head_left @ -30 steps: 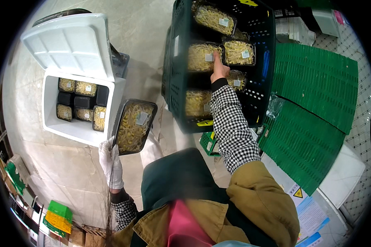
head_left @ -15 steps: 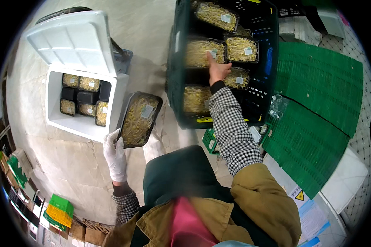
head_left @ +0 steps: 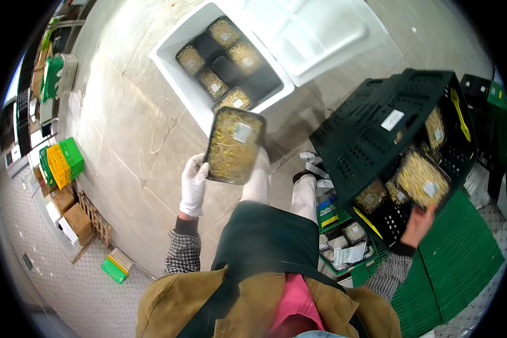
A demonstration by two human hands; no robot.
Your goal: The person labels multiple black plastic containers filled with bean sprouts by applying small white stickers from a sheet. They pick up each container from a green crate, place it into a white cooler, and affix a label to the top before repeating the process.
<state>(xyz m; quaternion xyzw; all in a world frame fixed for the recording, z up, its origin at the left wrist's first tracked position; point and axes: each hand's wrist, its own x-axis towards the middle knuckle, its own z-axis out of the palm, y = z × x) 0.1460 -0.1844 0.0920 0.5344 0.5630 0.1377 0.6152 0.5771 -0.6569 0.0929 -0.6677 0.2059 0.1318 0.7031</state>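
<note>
Seen from my remote feed: the left hand (head_left: 194, 186), in a white glove, grips the near-left edge of a black tray of sprouts (head_left: 234, 145) w/ a white label on its film, held in the air just below the white foam box (head_left: 208, 56). That box sits open on the stone floor (head_left: 129, 129), its lid (head_left: 315, 31) swung back; inside, approx. six more sprout trays lie in two rows, w/ dark gaps between. The right hand (head_left: 418, 224), bare, reaches up to the lower rim of a black plastic crate (head_left: 377, 124); I can't tell whether the fingers are closed on anything. The crate holds several sealed sprout trays, one large one (head_left: 421, 179) just above the fingertips. Below the crate, a small green bin (head_left: 349, 248) carries smaller packs and paper slips. Flat green crate panels (head_left: 462, 265) lie to the right. The person's legs in white boots (head_left: 281, 186) stand between foam box and crate. Far left: green and yellow crates (head_left: 61, 162), cardboard boxes (head_left: 67, 211), a wooden pallet (head_left: 98, 222).
</note>
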